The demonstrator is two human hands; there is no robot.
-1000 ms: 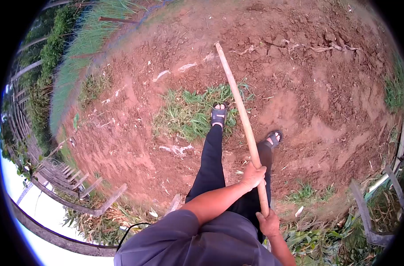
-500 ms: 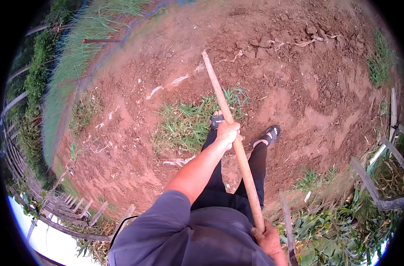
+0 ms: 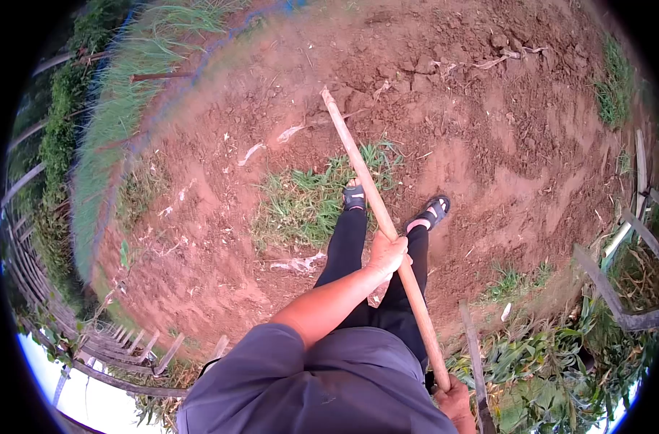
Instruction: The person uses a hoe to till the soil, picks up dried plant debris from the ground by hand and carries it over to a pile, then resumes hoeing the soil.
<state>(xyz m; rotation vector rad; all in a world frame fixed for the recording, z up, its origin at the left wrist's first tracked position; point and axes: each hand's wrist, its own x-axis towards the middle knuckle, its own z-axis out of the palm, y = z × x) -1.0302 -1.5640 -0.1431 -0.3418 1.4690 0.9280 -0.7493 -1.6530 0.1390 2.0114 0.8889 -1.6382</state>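
Note:
A long, pale wooden pole (image 3: 358,163) slants across the view, from the loose soil ahead down to my right side. My left hand (image 3: 389,253) is closed around its middle, in front of my thighs. Lower down, by my right hip, my right hand (image 3: 454,399) grips the near end of the pole. The far tip lies over reddish-brown soil (image 3: 286,94); I cannot tell whether it touches the ground, and no blade or head shows there.
My sandalled feet stand apart, the left beside a grass patch (image 3: 293,206). Pale plastic scraps (image 3: 251,153) lie in the soil. Tall green plants (image 3: 116,116) line the left. Wooden fence rails (image 3: 611,296) and leafy stalks (image 3: 539,347) edge the right, with more fencing (image 3: 145,354) lower left.
My left hand has come down closer to my body along with the pole. The pole's near end and my right hand have shifted right and slightly down.

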